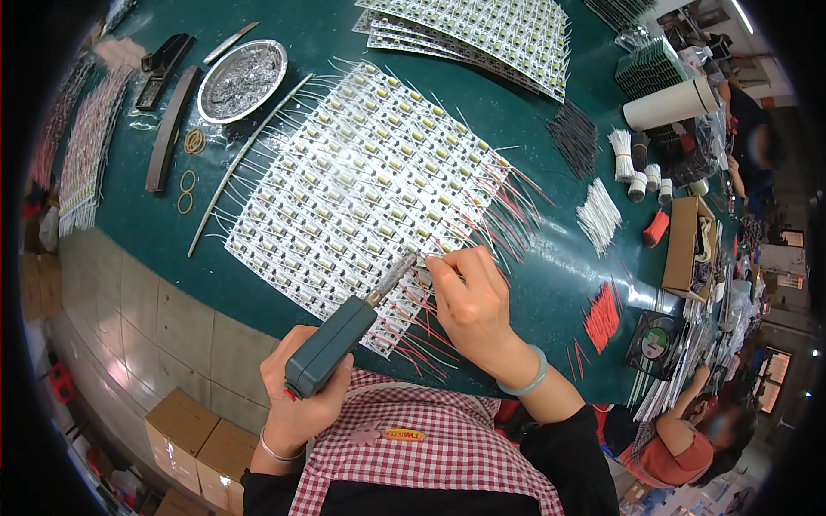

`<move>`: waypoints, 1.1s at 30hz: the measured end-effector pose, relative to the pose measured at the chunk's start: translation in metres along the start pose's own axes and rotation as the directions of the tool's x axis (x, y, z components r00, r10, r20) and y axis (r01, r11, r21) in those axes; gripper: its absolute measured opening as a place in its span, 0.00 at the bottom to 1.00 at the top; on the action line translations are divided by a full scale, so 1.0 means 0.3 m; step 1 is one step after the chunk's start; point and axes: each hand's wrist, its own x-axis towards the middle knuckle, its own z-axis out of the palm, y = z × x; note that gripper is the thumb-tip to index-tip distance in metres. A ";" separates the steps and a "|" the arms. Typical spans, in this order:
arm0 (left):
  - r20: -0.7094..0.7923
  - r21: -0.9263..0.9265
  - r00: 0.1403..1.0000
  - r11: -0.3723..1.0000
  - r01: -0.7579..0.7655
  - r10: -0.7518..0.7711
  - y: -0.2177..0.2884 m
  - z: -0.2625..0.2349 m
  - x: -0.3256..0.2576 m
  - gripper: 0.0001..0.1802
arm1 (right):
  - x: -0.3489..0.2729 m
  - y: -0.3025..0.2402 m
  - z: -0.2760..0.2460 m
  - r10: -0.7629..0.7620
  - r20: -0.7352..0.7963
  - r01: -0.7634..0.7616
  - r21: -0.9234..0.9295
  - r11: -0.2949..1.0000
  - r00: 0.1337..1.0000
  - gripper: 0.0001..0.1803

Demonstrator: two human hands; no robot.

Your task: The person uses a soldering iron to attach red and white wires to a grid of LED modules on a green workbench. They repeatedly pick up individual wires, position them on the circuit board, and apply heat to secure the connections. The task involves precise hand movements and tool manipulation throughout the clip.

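Note:
A large white panel of small circuit boards [344, 172] lies on the green table in front of me, with rows of yellowish parts and thin wires. My left hand [301, 391] is wrapped round a dark green soldering gun [331, 344]. Its metal nozzle and tip point up and right, at the panel's lower right part. Beside that tip my right hand [469, 297] is closed in a pinch over the panel. Whatever is between those fingertips is too small to make out. Red wires [508, 211] stick out along the panel's right edge, and white wires along its left.
A foil-lined bowl [243, 82] stands at the far left beside a dark curved bar [172, 129] and rubber bands [194, 141]. More panels [482, 39] are stacked behind. Black [574, 138], white [598, 215] and red wire bundles [601, 318] lie right, near a cardboard box [688, 245]. Other people sit farther right.

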 end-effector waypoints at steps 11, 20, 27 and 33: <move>0.056 0.075 0.998 0.996 -0.044 0.040 0.012 -0.028 0.010 0.08 | 0.002 -0.005 0.003 0.003 0.000 -0.003 -0.007 1.000 1.000 0.14; 0.041 0.030 0.999 0.999 0.034 -0.036 0.021 -0.038 -0.003 0.11 | -0.002 -0.006 -0.003 0.005 0.015 -0.005 -0.012 1.000 1.000 0.15; 0.035 0.030 0.999 0.999 0.029 -0.030 0.018 -0.045 -0.014 0.12 | -0.012 -0.014 -0.010 0.024 -0.010 -0.024 -0.025 0.999 1.000 0.15; 0.043 0.042 0.997 0.997 0.061 -0.062 0.006 -0.054 -0.029 0.12 | -0.017 -0.035 -0.023 -0.025 -0.068 0.021 -0.055 0.998 0.997 0.15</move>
